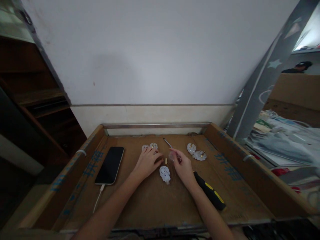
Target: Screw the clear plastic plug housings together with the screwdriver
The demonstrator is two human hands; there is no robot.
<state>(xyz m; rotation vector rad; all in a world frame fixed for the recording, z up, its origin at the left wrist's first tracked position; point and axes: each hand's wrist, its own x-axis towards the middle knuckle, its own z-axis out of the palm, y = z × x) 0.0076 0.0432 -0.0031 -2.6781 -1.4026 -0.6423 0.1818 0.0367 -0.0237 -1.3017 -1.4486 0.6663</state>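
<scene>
Plastic, a clear piece [172, 155], sat pinched in my right hand [183, 165]; whether my left hand [147, 162] gripped anything, I couldn't tell. Between them a whitish piece [164, 174] and brass bit [166, 161] lay loose on cardboard [155, 206], apparently yet to be joined.

The right hand [185, 167] holds a clear piece [171, 156].

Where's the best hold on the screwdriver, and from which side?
Probably the thick handle, from the right: its butt end points toward the near right, uncovered, while the right hand hides part of the thin shaft and the forearm runs along the handle's left side.
</scene>
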